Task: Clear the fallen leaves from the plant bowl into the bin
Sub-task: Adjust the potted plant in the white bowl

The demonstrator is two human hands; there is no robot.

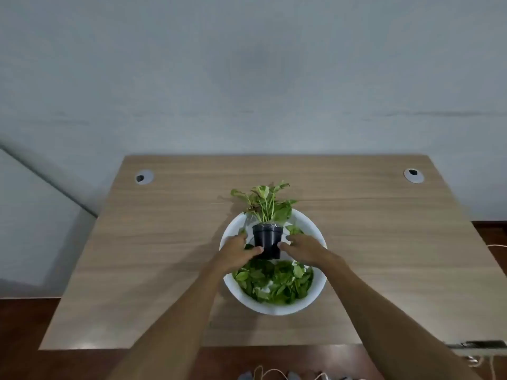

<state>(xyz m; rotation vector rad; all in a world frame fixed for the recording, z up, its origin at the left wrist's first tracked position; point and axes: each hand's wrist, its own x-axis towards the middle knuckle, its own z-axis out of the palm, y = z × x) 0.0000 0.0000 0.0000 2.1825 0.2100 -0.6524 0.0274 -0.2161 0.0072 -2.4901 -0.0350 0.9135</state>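
A white bowl [318, 293] sits on the wooden table [164, 242], a little right of centre. Several loose green leaves [274, 283] fill its near half. A small black pot [267, 239] with a green and cream plant [264, 200] stands upright in the bowl's far half. My left hand [236, 255] grips the pot's left side and my right hand [304, 249] grips its right side. The pot's base is hidden by my fingers. No bin is in view.
Two round cable holes [144, 177] [413, 176] lie near the table's far corners. A pale wall stands behind the table. Brown floor and loose cords [274, 375] show at the near edge, with a dark object [480, 344] at the right.
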